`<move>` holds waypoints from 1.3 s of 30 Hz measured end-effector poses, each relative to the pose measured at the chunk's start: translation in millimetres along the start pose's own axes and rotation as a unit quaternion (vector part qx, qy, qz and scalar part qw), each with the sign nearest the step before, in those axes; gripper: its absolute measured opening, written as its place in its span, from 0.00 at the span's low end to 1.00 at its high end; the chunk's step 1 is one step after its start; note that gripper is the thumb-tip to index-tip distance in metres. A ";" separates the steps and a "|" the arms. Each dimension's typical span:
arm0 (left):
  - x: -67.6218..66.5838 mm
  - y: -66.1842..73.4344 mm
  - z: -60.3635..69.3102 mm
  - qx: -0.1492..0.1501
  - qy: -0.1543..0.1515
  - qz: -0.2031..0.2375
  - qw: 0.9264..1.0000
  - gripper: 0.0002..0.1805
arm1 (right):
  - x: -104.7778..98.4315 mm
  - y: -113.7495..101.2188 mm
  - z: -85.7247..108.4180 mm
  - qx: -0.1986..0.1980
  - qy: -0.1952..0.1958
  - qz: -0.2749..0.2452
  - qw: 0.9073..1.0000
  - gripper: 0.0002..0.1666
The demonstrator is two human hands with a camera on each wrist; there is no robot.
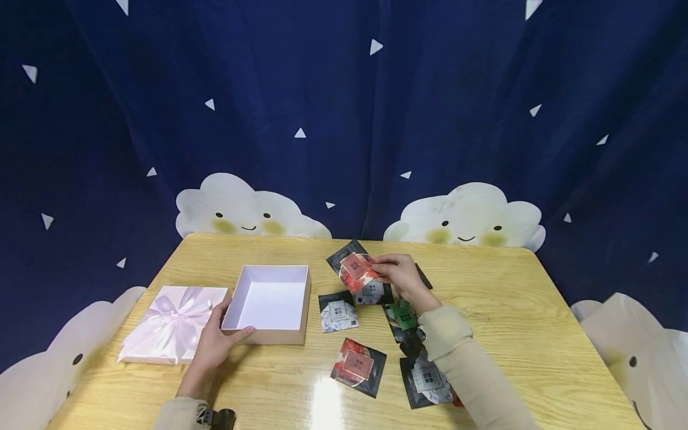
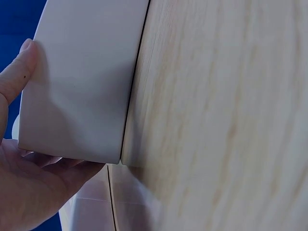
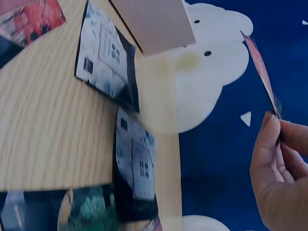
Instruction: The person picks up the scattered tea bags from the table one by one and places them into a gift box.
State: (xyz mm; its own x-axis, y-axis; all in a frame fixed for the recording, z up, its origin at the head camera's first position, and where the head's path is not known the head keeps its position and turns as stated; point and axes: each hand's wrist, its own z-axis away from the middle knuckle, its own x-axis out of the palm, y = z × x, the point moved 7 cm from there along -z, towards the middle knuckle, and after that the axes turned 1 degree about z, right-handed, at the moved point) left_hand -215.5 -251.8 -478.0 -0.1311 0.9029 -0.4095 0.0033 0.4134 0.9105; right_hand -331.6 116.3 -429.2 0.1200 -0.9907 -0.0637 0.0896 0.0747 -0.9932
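My right hand (image 1: 400, 272) pinches a red-and-black sachet (image 1: 356, 267) by its edge, raised above the table. In the right wrist view that sachet (image 3: 262, 72) shows nearly edge-on between thumb and fingers. My left hand (image 1: 217, 340) holds the near left corner of an open white box (image 1: 271, 301), thumb at the front rim and fingers along the left side. The left wrist view shows the box's wall (image 2: 82, 91) close up. Below the raised sachet lies a grey-white sachet (image 1: 374, 292), partly covered. Another grey-white sachet (image 1: 338, 312) lies between it and the box.
A pale pink lid with a ribbon bow (image 1: 174, 319) lies left of the box. Nearer me is a red sachet (image 1: 358, 366). A green sachet (image 1: 404, 316) and a grey-white one (image 1: 426, 382) lie partly under my right arm. A dark blue curtain (image 1: 344, 119) hangs behind the table.
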 end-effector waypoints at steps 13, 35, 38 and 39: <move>-0.7 -1.1 -1.1 0.007 0.002 0.008 1.000 0.48 | 56.5 -2.2 -8.1 -0.012 -0.065 0.004 0.998 0.13; -0.4 -2.2 0.0 0.003 0.011 0.008 1.000 0.47 | 139.8 -5.7 -22.3 0.013 -0.127 0.041 0.991 0.12; 0.3 -4.7 -0.8 0.004 0.010 0.007 1.000 0.47 | 150.0 -6.1 -21.0 0.008 -0.138 0.045 0.989 0.12; 0.7 -5.6 -1.1 0.004 0.010 0.006 1.000 0.47 | 153.1 -6.2 -20.3 0.007 -0.142 0.047 0.989 0.11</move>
State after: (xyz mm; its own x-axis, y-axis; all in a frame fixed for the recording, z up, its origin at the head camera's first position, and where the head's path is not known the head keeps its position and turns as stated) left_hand -216.7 -253.6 -483.3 -0.1511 0.9050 -0.3978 0.0136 0.4043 0.9145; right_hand -333.9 -38.2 -434.8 0.4002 -0.9080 -0.1240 0.0777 0.1685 -0.9826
